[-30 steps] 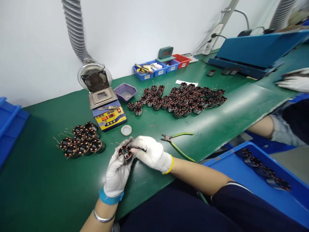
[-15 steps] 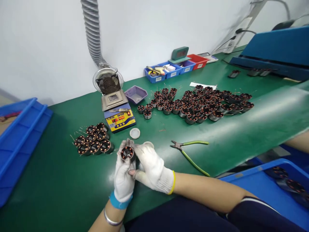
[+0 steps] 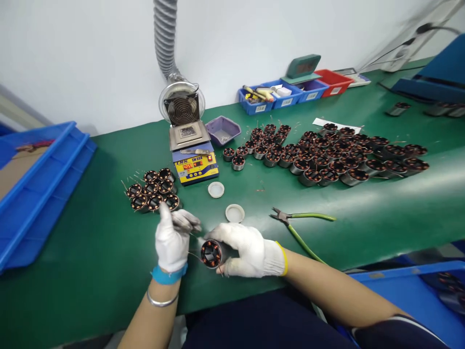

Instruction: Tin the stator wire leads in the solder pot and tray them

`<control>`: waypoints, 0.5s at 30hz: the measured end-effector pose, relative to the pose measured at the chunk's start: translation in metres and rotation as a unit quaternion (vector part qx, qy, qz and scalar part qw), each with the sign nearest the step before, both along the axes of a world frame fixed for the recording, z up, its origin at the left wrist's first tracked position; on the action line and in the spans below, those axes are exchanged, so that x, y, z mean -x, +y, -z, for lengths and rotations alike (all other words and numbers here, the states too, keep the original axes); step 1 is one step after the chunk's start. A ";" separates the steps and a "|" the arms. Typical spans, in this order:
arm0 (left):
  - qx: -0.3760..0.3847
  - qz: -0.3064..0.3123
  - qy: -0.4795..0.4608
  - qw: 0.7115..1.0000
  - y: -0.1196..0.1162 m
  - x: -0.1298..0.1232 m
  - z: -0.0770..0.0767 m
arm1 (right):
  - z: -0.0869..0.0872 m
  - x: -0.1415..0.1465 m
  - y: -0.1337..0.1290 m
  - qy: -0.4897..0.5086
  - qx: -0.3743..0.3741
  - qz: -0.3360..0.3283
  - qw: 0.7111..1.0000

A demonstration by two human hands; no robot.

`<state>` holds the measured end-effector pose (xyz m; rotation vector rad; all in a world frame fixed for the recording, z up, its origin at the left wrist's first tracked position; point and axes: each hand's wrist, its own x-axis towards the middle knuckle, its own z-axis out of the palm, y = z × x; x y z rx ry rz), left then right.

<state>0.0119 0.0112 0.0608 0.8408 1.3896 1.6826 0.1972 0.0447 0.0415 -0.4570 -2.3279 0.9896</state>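
My right hand (image 3: 247,249), in a white glove with a yellow cuff edge, grips a motor stator (image 3: 211,254) from its right side. The stator lies tilted, its copper-wound face turned left, with thin wire leads sticking out. Just left of it is my left hand (image 3: 172,240), also gloved, with a blue band at the wrist. Its thumb points up, apart from the half-curled, greyed fingers, and nothing shows in its grasp. The stator's leads run close to those fingers. Beyond the left hand stands a small group of stators (image 3: 150,189).
A solder pot (image 3: 196,167) with a lit display stands under an exhaust hose (image 3: 166,39). Two small white dishes, a purple tray (image 3: 223,131) and many stators (image 3: 327,152) spread rightward. Green-handled cutters (image 3: 290,218) lie at right. Blue crates (image 3: 47,194) flank the bench.
The stator has passed from my left hand into my right. My left hand has moved left, off the stator, and its fingers have loosened. The whole view has shifted.
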 end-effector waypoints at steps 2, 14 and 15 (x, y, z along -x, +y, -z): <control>-0.057 -0.027 0.005 0.998 -0.001 0.006 -0.005 | 0.002 -0.001 0.001 0.010 -0.017 0.012 1.000; 0.122 0.243 0.295 0.916 -0.005 0.009 -0.005 | -0.001 -0.013 0.010 -0.117 -0.084 0.102 0.984; 0.139 0.248 0.295 0.912 -0.004 0.011 -0.009 | 0.005 -0.014 0.013 -0.117 -0.093 0.107 0.983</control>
